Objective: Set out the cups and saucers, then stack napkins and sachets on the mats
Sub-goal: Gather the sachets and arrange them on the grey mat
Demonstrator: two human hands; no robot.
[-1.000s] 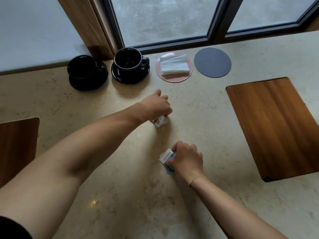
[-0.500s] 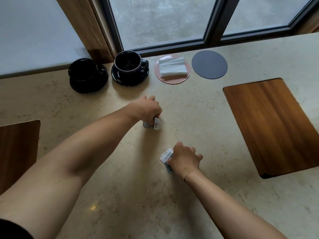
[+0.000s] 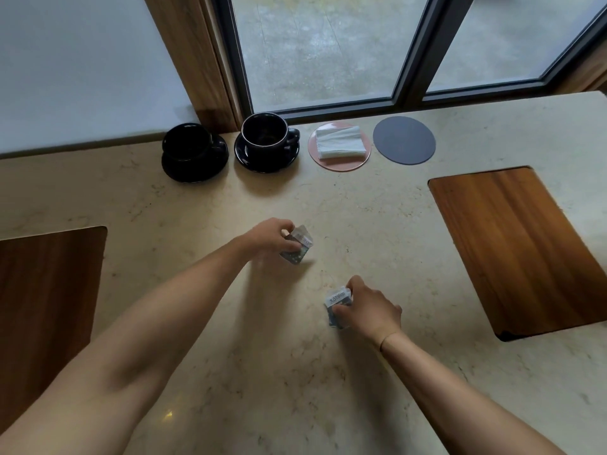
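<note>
A: Fingers [image 3: 289,246] of the left hand [image 3: 271,238] are pinched on a small bundle of sachets [image 3: 297,247], printed faces stacked together, bundle tipped up off the countertop [image 3: 295,372]. Fingertips [image 3: 338,311] of the right hand [image 3: 371,310] are clamped on a second sachet bundle [image 3: 336,305], held on edge near the middle of the countertop.

B: Why on edge?

A: Probably so the packets can be squared into neat stacks before being laid down. A judgement only. How many are in each bundle cannot be counted.

B: Rest of the layout?

A: Along the far edge, under the window [image 3: 328,44], a row is set. Left black cup [image 3: 190,144] is seated on its saucer [image 3: 197,165]; right black cup [image 3: 267,136] is on its saucer [image 3: 266,159], handle turned right. Then the pink round mat [image 3: 340,162], carrying folded white napkins [image 3: 340,142]. Then the grey round mat [image 3: 404,139], bare. Mats are just beside each other, not touching.

B: So cups done, napkins done?

A: Cups and saucers judged done. Napkins placed on one mat only. Sachets not yet on either.

B: Destination?

A: The grey mat is the likely spot for sachets, since it is free. Both bundles are well apart from it. Wooden inlays [image 3: 515,247] at the left and right edges are not involved.

B: Risk?

A: Slippery packets may fan out when released, so a low, flat set-down is advised.
</note>
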